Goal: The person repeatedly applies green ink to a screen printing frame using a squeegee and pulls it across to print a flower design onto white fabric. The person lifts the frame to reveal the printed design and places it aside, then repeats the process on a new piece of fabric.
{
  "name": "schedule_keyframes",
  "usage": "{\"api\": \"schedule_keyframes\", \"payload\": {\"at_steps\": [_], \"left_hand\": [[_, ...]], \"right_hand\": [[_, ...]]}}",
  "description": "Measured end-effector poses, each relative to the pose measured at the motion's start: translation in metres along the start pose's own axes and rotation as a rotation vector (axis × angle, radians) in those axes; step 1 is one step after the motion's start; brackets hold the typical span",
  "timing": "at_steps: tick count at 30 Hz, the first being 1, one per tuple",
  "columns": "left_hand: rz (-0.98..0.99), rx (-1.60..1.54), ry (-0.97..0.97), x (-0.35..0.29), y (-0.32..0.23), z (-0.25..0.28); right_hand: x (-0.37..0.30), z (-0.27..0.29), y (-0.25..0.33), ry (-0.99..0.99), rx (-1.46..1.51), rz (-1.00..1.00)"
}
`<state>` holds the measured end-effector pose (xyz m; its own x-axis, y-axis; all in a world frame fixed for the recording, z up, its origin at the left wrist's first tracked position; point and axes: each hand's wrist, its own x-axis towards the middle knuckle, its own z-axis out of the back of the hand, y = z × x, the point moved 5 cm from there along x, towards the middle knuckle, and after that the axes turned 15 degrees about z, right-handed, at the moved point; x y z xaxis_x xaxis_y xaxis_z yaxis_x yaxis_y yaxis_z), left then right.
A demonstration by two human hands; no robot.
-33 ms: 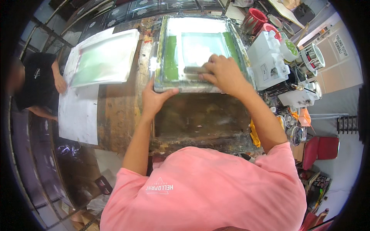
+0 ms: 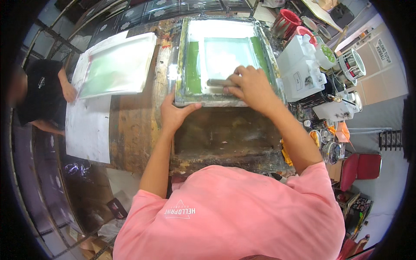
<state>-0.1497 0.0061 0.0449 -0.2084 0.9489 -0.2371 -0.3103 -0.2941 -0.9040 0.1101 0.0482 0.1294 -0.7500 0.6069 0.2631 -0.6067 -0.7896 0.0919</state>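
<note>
A metal-framed printing screen (image 2: 183,65) lies flat on a worn, paint-stained table (image 2: 225,134), with green ink spread over its mesh (image 2: 193,65). My right hand (image 2: 252,86) rests on the screen's near part, fingers closed on a narrow squeegee (image 2: 216,82) that lies across the mesh. My left hand (image 2: 175,115) grips the frame's near left corner, thumb on top of the rim. Both pink-sleeved arms reach forward from the lower edge.
A second screen (image 2: 117,65) lies on a white sheet (image 2: 86,130) at the left, where a person in black (image 2: 41,93) touches it. White jugs (image 2: 299,69), a red bucket (image 2: 286,21) and cans (image 2: 351,65) crowd the right side. A red chair (image 2: 362,167) stands lower right.
</note>
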Motion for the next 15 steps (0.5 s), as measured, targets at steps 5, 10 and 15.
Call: {"api": "schedule_keyframes", "payload": {"at_steps": [5,10,15], "left_hand": [[-0.205,0.649,-0.276,0.001,0.021,-0.005],[-0.233,0.612,-0.256,0.008,0.027,-0.007],[-0.271,0.597,-0.272,0.008,0.029,-0.005]], "right_hand": [[-0.034,-0.051,0.019,-0.005,0.170,-0.151],[-0.025,-0.063,0.014,-0.058,0.018,-0.091],[0.034,-0.083,-0.065,-0.096,-0.081,-0.100]]}}
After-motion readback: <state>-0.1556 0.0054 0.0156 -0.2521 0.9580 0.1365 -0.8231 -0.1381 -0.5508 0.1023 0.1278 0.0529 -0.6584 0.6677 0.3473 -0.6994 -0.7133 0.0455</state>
